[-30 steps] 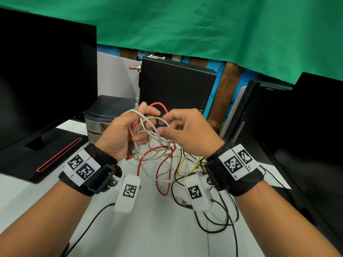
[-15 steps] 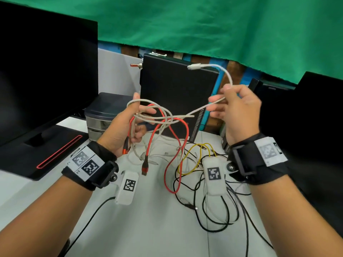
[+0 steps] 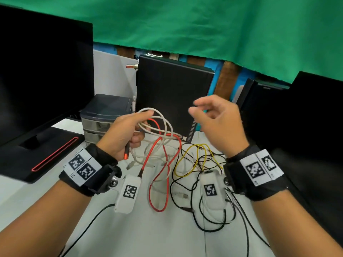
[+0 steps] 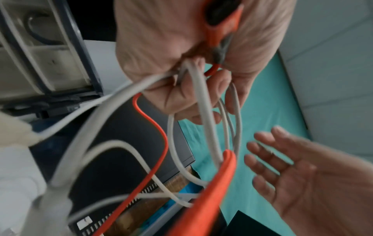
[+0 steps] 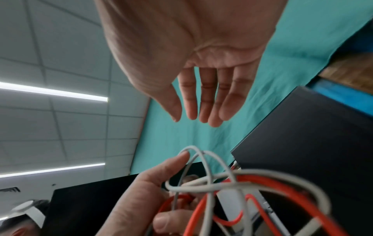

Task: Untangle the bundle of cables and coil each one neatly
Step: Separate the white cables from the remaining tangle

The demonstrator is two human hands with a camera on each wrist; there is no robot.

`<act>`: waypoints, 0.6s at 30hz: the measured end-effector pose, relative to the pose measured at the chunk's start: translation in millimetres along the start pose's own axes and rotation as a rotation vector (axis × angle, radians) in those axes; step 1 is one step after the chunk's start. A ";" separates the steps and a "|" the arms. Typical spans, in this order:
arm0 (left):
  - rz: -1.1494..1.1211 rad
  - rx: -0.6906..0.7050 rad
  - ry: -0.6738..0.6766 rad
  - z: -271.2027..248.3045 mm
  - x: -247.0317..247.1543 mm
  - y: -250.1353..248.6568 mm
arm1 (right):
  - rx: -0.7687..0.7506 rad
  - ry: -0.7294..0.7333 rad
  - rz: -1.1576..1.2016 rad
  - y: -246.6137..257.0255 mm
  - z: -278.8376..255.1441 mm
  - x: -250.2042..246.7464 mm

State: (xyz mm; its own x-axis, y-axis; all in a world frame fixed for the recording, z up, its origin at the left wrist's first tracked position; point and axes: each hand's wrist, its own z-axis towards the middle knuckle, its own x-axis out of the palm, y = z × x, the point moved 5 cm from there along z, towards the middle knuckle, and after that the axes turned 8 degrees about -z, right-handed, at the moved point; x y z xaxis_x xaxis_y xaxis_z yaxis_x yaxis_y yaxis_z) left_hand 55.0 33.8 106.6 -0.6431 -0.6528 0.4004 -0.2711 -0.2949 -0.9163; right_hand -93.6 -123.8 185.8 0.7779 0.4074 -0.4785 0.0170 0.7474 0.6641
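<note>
Now left hand (image 3: 123,132) grips white/red cables (image 3: 159,127); right hand (image 3: 219,123) empty.

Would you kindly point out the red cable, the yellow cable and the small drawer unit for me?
red cable (image 3: 168,165): head view, on its hanging run below the held bundle.
yellow cable (image 3: 187,152): head view, on the left side of its loop over the desk.
drawer unit (image 3: 106,106): head view, on its dark lid.

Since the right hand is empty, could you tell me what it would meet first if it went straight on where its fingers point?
Probably the white cable loops in the left hand; depth is unclear.
</note>
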 end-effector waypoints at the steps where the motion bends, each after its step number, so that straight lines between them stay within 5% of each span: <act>1: 0.010 -0.011 0.018 -0.3 2.5 1.0 | -0.077 0.034 -0.007 12.0 -6.5 7.2; 9: 0.133 0.033 0.132 -5.8 11.1 0.2 | -0.191 0.465 -0.142 25.0 -15.4 55.1; 13: 0.264 0.033 0.276 -11.6 16.3 -4.7 | 0.007 0.237 0.035 10.4 -0.3 35.9; 18: 0.191 -0.017 0.078 6.6 -10.4 1.9 | 0.329 0.034 0.350 -23.1 16.5 1.8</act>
State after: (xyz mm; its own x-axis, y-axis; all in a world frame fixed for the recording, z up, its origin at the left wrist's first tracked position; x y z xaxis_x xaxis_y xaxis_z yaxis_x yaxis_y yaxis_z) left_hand 65.9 35.4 100.7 -0.7370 -0.6399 0.2177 -0.1508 -0.1583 -0.9758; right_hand -82.3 -149.0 179.0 0.7517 0.6256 -0.2088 -0.0395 0.3588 0.9326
